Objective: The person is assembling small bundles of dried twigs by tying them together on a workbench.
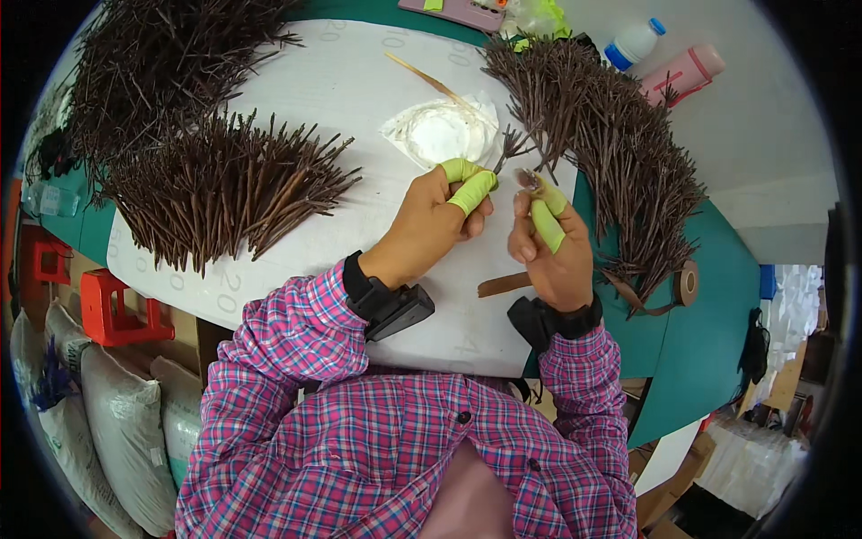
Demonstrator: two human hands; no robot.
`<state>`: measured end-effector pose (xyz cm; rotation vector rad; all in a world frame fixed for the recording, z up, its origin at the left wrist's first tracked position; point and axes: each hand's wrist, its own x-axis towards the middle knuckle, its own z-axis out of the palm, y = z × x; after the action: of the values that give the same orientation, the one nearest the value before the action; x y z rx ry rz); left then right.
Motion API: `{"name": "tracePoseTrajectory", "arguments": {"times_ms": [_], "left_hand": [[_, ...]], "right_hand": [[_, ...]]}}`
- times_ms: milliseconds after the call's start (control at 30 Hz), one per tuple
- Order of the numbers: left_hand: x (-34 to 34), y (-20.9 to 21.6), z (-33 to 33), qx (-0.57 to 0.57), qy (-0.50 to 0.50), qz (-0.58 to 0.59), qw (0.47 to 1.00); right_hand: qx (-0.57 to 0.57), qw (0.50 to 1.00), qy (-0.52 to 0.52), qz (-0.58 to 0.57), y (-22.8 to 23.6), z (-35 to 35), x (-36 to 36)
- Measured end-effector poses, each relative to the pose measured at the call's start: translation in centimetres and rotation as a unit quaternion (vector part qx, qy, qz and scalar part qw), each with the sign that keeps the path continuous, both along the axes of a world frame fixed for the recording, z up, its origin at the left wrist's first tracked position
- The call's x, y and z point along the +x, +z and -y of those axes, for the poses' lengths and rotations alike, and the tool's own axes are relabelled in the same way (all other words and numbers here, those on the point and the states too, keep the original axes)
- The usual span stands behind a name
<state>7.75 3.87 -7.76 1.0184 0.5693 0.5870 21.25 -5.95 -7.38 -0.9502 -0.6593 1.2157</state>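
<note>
My left hand (440, 211), with yellow-green wraps on thumb and finger, pinches a small dark branching artificial twig (513, 146). The twig's forked tip points up and to the right. Close beside it on the right is my right hand (555, 238), wrapped the same way, its fingertips pinched together. Something small and brownish shows at those fingertips, too blurred to name. A brown tape strip (505, 285) lies under my right wrist. Ahead of my hands, a white dish of white paste (440, 136) sits on crumpled plastic, with a thin wooden stick (422, 74) leaning across its edge.
Bundled brown twigs (224, 184) lie at the left, with a darker heap (171, 63) behind. Another long pile of twigs (620, 144) curves along the right. A brown tape roll (686, 283), a pink bottle (684, 74) and a white-and-blue bottle (634, 43) stand beyond. A red stool (117, 310) is below left.
</note>
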Motion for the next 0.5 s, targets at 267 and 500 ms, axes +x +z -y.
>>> {"name": "tracePoseTrajectory", "arguments": {"times_ms": [267,500], "left_hand": [[-0.3,1.1,-0.1,-0.146,-0.027,0.013,0.989],[-0.5,0.9,-0.1,-0.112,-0.017,0.022,0.993]], "right_hand": [[0.059,0.893,-0.092,0.436,0.3,-0.2,1.2],[0.069,0.885,-0.078,0.454,0.2,-0.4,0.9]]}}
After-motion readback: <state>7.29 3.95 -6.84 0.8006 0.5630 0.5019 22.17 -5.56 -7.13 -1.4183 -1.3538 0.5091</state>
